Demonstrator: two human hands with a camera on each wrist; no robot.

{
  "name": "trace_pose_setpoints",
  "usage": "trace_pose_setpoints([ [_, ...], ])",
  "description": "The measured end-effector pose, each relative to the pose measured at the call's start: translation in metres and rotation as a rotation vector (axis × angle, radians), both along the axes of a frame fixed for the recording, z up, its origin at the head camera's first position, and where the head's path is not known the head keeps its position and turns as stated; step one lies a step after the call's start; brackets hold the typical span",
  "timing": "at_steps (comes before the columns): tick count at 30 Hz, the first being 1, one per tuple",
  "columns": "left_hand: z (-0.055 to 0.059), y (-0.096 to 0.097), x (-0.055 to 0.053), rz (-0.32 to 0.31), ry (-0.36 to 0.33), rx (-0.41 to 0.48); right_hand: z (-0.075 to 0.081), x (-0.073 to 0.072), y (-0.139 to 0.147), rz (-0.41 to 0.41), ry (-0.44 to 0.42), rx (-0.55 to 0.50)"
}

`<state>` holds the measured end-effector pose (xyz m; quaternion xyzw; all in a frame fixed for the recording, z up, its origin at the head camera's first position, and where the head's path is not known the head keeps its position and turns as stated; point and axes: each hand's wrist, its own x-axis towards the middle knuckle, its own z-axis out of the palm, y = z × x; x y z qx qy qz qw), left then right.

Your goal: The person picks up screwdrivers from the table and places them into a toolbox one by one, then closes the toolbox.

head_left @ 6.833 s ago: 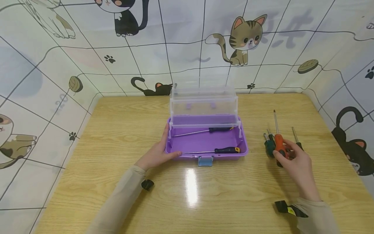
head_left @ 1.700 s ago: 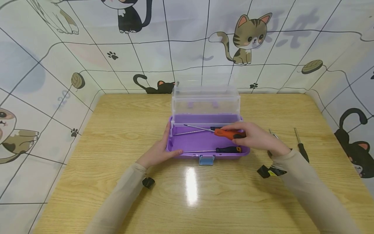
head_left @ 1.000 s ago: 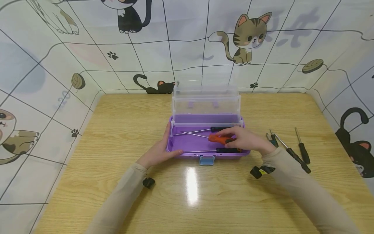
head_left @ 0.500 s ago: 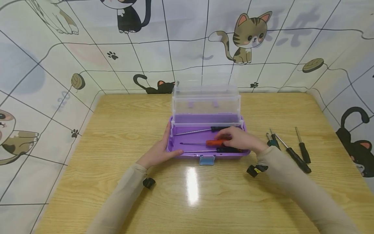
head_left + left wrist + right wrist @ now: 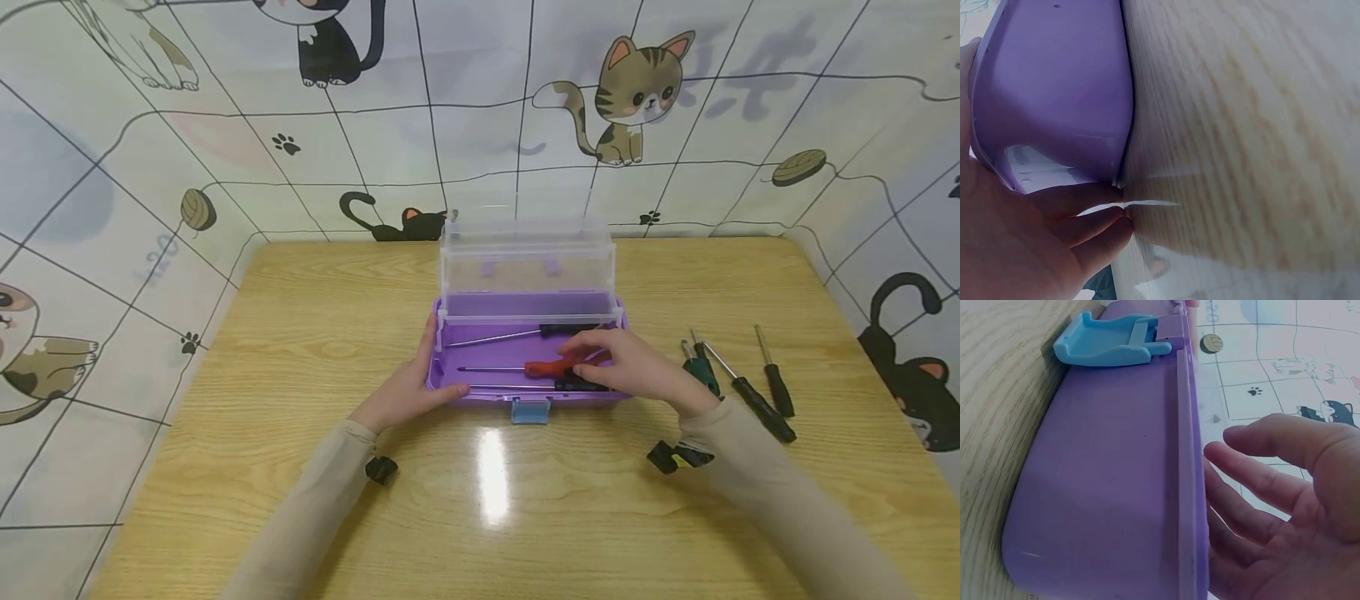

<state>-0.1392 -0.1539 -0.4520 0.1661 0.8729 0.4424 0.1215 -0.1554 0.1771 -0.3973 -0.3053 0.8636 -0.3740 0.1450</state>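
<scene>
A purple toolbox (image 5: 480,354) stands on the table, its clear lid (image 5: 525,265) raised at the back. At the box's left end my left hand (image 5: 401,393) grips the corner, thumb over the front rim and fingers along the end wall. Inside lies a red screwdriver (image 5: 546,368), tip pointing left, between two dark-handled screwdrivers, one behind (image 5: 562,330) and one along the front (image 5: 572,386). My right hand (image 5: 637,364) is over the red handle's end, partly hiding it. In the right wrist view its fingers are loosely bent, thumb and forefinger apart, with nothing seen between them.
Right of the box lie more screwdrivers on the wooden table (image 5: 337,300): a green-handled one (image 5: 701,373) and black-handled ones (image 5: 765,408), partly behind the right sleeve. A blue latch (image 5: 530,412) hangs at the box's front. A cat-patterned cloth (image 5: 480,142) surrounds the table.
The right hand brought the red screwdriver from the right side of the table into the box, laid it level between the others, then drew slightly back to the right. The left hand stayed.
</scene>
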Motion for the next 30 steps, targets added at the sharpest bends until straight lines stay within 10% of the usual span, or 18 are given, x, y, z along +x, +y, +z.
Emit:
trace_pose_setpoints([
  [15, 0.004, 0.003, -0.003, 0.002, -0.006, 0.000, 0.005, -0.001, 0.018, -0.067, -0.120, -0.080],
  [30, 0.004, 0.003, -0.003, 0.014, -0.008, -0.004, 0.011, 0.000, 0.032, -0.126, -0.053, -0.096],
])
